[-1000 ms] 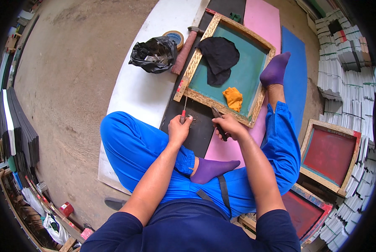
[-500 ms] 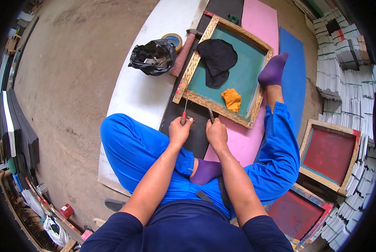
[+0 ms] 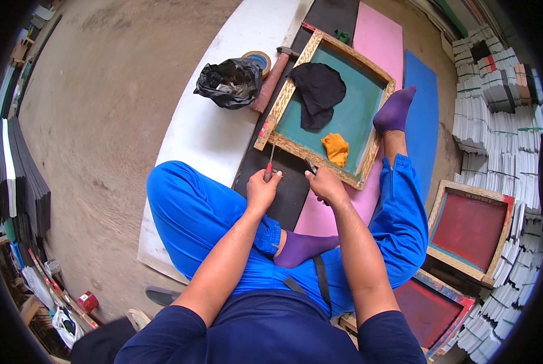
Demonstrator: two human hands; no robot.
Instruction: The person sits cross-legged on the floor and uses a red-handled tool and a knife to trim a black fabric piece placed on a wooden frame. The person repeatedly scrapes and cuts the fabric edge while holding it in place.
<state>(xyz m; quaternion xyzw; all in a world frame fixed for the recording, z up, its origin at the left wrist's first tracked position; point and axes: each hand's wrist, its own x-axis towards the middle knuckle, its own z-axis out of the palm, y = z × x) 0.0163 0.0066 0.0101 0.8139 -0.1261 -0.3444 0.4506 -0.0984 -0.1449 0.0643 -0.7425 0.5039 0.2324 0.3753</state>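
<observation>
Pinching a red-handled screwdriver (image 3: 269, 166) in the left hand (image 3: 261, 191) close to the wooden frame (image 3: 311, 155) lying partly on a pink sheet (image 3: 378, 36); clasping dark pliers (image 3: 311, 165) in the right hand (image 3: 328, 185); could slip and scar the teal screen (image 3: 360, 100) if pushed at a slant

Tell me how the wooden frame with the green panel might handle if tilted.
The wooden frame would probably stay stiff, given its thick bars joined at the corners. Its green panel may give under pressure, looking thin and flat. The black cloth and orange cloth lie loose on it and would likely slide.
</observation>
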